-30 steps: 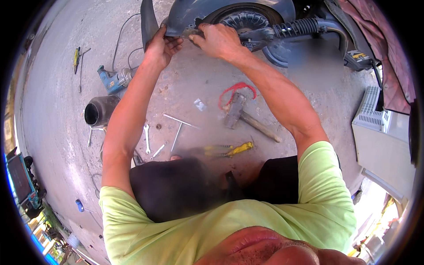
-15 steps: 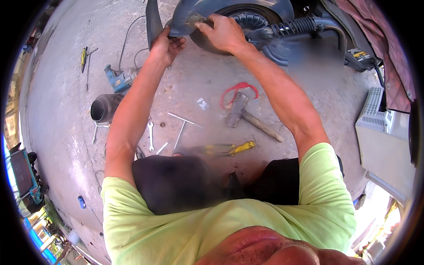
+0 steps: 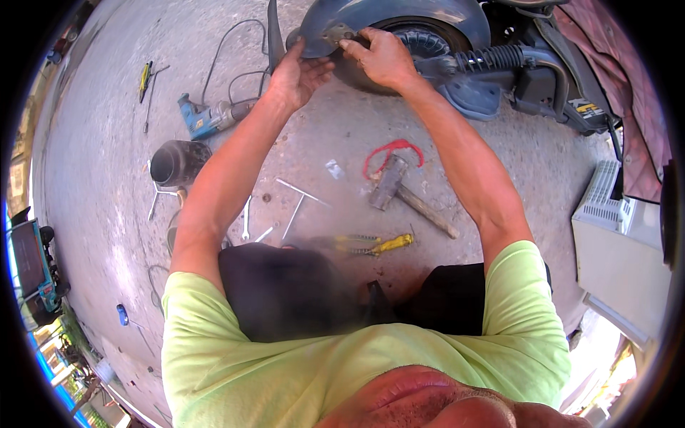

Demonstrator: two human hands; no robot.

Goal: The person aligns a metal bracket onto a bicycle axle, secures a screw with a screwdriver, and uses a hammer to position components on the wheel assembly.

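My left hand [image 3: 298, 80] is at the lower left end of the grey fender [image 3: 385, 13], thumb up on its edge and fingers curled below, beside an upright dark rubber flap [image 3: 274, 21]. My right hand [image 3: 378, 60] grips a small dull metal bracket [image 3: 335, 34] against the fender. Behind it sit the wheel [image 3: 417, 39] and a coil-spring shock [image 3: 489, 58]. A blue drill [image 3: 200, 121] with a looped cord lies below left of my hands.
On the concrete floor [image 3: 100, 171] lie a black cylinder [image 3: 171, 164], a T-wrench [image 3: 300, 200], a spanner [image 3: 246, 221], a sledgehammer [image 3: 414, 203], a red loop [image 3: 414, 150] and yellow-handled pliers [image 3: 392, 242]. A white louvred metal case [image 3: 621, 250] stands at the right.
The view has shifted, so the fender and floor items sit further right and mostly lower. My right hand has moved slightly along the bracket; my left stays at the fender's end.
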